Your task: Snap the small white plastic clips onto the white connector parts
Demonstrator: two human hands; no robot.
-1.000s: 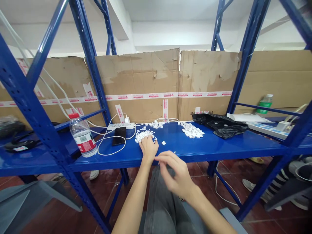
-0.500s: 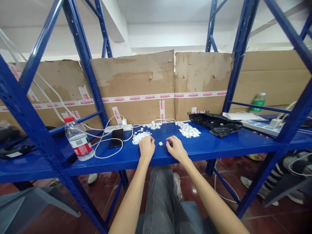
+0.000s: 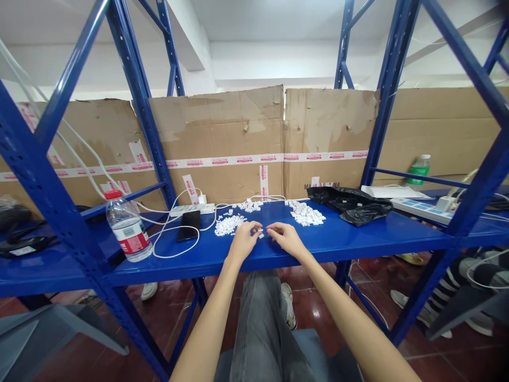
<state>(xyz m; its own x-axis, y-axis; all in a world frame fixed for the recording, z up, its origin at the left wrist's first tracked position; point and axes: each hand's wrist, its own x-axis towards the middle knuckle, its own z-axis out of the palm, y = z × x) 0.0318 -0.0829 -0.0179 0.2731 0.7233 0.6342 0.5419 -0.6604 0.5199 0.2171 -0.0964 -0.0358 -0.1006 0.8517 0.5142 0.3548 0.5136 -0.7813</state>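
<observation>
My left hand is over the front middle of the blue shelf, thumb and fingertips pinched on a small white plastic piece. Close by on its right, my right hand has loosely bent fingers pointing at that piece, thumb a little apart; nothing shows in them. Between and below the fingertips, another white piece lies on the shelf, partly covered. A heap of tiny white pieces spreads just beyond my left hand. Larger white pieces are heaped behind my right hand, and a smaller group lies farther back.
A black phone, a white cable and a power strip lie left; a red-capped bottle stands by the blue upright. A black plastic bag lies right. Cardboard walls the back of the shelf.
My left hand has moved right, off the edge of the tiny-piece heap, with a white piece at its fingertips. My right hand has shifted slightly left, so the hands are closer together.
</observation>
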